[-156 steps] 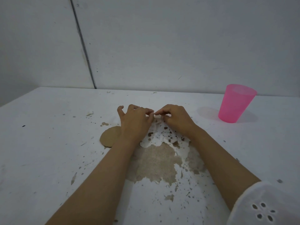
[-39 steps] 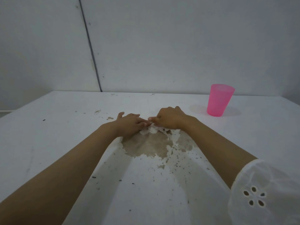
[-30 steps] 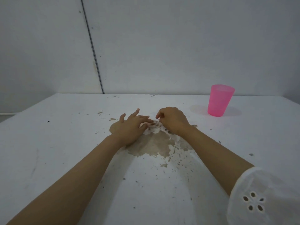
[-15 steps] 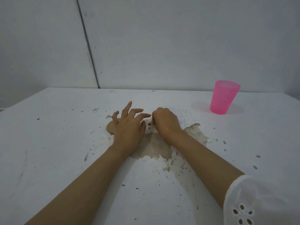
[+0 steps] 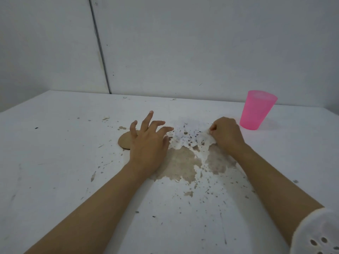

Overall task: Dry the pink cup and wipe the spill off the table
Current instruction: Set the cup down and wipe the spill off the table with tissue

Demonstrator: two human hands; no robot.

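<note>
left hand lies open, fingers spread, on a wet tissue over the brown spill. right hand is fisted on the tissue's edge. cup stands upright just beyond on the table. no writing shows.

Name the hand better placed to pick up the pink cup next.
Right. The right hand lies just beside the upright pink cup, though its grip is closed on the tissue's edge. The left hand rests open, farther off across the spill.
</note>
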